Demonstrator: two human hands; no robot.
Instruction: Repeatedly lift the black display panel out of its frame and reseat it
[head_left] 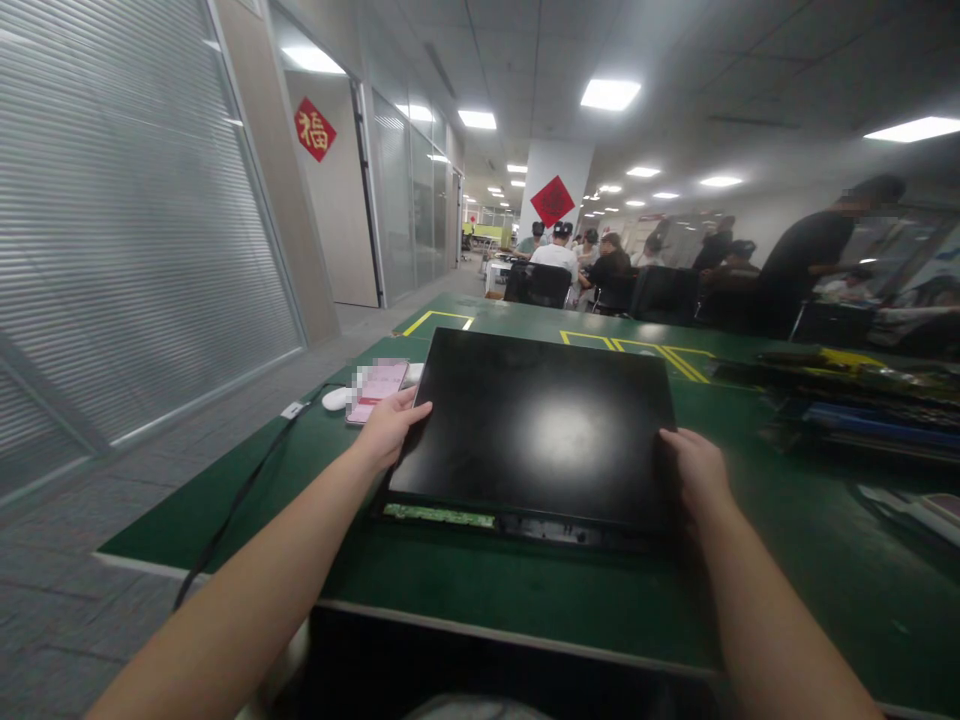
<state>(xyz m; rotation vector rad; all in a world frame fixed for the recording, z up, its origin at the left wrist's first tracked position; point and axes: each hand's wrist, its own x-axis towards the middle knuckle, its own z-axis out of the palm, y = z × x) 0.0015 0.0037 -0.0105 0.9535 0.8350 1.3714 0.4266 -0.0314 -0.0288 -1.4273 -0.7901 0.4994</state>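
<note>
A large flat black panel (536,425) lies on the green table (480,590) in front of me, with a strip of green circuit board (439,515) showing along its near edge. My left hand (390,425) grips the panel's left edge, thumb on top. On the right edge, my right hand (694,470) is closed round the near corner. Both forearms reach in from below.
A pink phone (377,390) and a white mouse (335,398) lie left of the panel, with a black cable (247,485) trailing off the table. Stacked boards and parts (855,405) fill the right side. Several people sit and stand at the back.
</note>
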